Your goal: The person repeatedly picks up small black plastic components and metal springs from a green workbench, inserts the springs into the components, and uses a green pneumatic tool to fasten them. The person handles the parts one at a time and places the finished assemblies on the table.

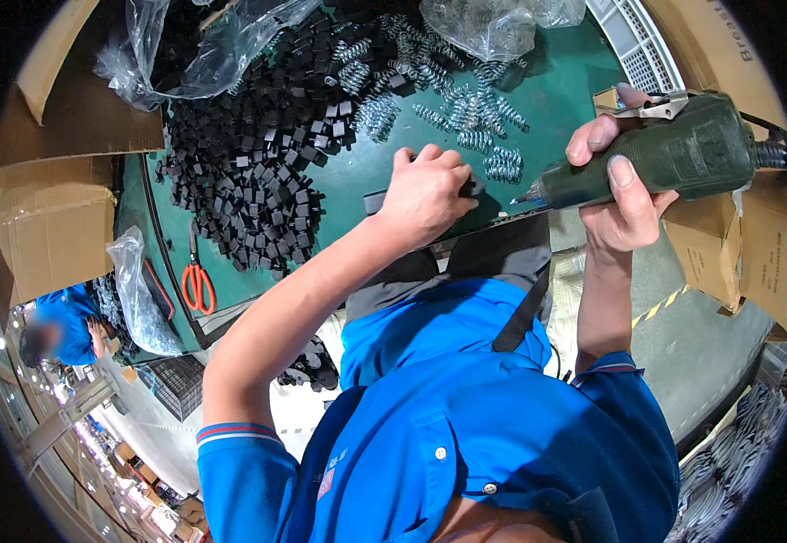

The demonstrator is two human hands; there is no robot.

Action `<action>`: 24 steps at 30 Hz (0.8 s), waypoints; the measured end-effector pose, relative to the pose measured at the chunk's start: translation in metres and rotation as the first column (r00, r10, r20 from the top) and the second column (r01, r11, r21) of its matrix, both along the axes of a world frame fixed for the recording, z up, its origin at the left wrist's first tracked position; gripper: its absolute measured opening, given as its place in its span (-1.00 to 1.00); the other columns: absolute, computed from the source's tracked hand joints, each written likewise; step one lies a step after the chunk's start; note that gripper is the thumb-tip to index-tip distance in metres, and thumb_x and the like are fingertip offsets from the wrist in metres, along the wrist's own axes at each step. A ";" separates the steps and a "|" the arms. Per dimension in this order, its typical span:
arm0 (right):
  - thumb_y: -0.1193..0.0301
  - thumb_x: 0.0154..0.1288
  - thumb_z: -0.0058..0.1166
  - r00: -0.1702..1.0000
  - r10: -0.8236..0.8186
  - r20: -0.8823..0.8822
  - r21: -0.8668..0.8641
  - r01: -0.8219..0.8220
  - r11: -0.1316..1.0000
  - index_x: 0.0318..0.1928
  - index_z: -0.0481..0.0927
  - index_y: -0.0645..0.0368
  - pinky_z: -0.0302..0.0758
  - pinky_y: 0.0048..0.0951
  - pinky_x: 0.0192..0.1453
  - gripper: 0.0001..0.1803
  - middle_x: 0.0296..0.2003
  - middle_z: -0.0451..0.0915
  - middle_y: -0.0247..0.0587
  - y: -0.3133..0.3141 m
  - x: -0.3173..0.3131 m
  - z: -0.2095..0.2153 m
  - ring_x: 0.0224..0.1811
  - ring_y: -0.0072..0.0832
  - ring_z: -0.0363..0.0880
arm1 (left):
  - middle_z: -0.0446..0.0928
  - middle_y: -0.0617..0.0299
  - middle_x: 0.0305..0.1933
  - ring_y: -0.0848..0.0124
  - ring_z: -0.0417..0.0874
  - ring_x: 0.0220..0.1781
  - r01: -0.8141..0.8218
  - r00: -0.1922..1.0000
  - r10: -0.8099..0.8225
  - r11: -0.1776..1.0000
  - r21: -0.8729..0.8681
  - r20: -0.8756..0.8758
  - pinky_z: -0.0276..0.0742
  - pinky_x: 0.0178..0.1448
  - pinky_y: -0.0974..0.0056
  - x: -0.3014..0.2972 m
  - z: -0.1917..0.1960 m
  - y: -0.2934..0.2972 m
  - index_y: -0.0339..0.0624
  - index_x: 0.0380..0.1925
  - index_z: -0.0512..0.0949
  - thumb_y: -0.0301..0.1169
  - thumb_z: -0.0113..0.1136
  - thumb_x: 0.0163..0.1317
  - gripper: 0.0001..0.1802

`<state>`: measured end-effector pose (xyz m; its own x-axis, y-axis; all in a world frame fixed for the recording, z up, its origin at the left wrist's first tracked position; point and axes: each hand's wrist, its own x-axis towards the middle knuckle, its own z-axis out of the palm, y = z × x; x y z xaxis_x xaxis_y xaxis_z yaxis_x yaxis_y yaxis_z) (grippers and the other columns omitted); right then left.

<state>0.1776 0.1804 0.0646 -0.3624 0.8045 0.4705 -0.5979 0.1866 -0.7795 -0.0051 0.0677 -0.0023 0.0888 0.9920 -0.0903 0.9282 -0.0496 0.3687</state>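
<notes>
My right hand (pixel 624 204) is wrapped round a dark green power screwdriver (pixel 696 149), whose tip points left along the near table edge. A metal lever lies along its upper side, and a cord leaves its rear end. My left hand (pixel 425 192) is closed over a dark piece (pixel 375 201) at the near edge of the green table (pixel 353 226). Most of that piece is hidden under the fingers. The screwdriver tip is a short way right of my left hand, apart from it. Metal coil springs (pixel 479 113) lie just beyond both hands.
A large heap of small black blocks (pixel 258 172) covers the left of the table. Orange-handled scissors (pixel 197 288) lie near its left edge. Clear plastic bags (pixel 493 32) sit at the back. Cardboard boxes (pixel 50 226) stand on both sides. Far left, another person (pixel 63 326) in blue works.
</notes>
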 end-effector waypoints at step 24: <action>0.60 0.16 0.11 0.995 -0.082 -0.053 -0.040 0.080 0.996 0.28 0.32 0.52 0.56 -0.33 -0.16 -0.37 -0.26 0.60 -0.02 0.008 0.024 -0.017 -0.32 -0.31 0.60 | 0.54 0.24 -0.07 0.22 0.50 0.10 0.062 0.998 -0.062 0.998 0.014 -0.019 0.31 0.22 -0.03 0.022 0.005 0.003 -0.17 0.00 0.61 -0.24 0.43 0.00 -0.48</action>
